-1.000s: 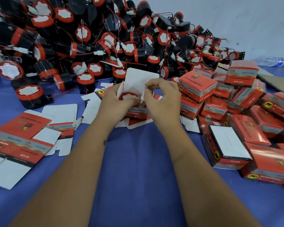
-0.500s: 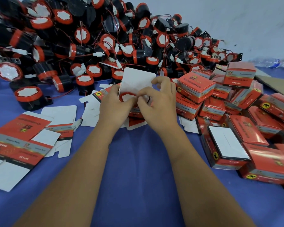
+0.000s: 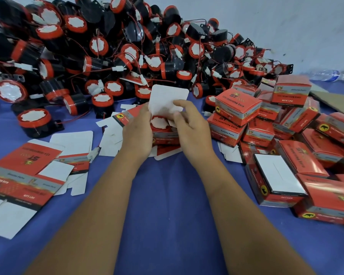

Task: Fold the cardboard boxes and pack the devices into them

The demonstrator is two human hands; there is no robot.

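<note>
At twelve o'clock above the wrists, both hands grip one open box [image 3: 164, 133]: left hand [image 3: 137, 133] steadies its side, right hand [image 3: 189, 128] pinches the flap [image 3: 168, 100] to cover the device [image 3: 158, 122] inside.

The folded boxes [image 3: 237, 104] are made of glossy printed cardboard, matt white inside. The devices [image 3: 99, 62] are cased in black and red plastic. The bench [image 3: 167, 195] is covered in matt blue cloth.
</note>
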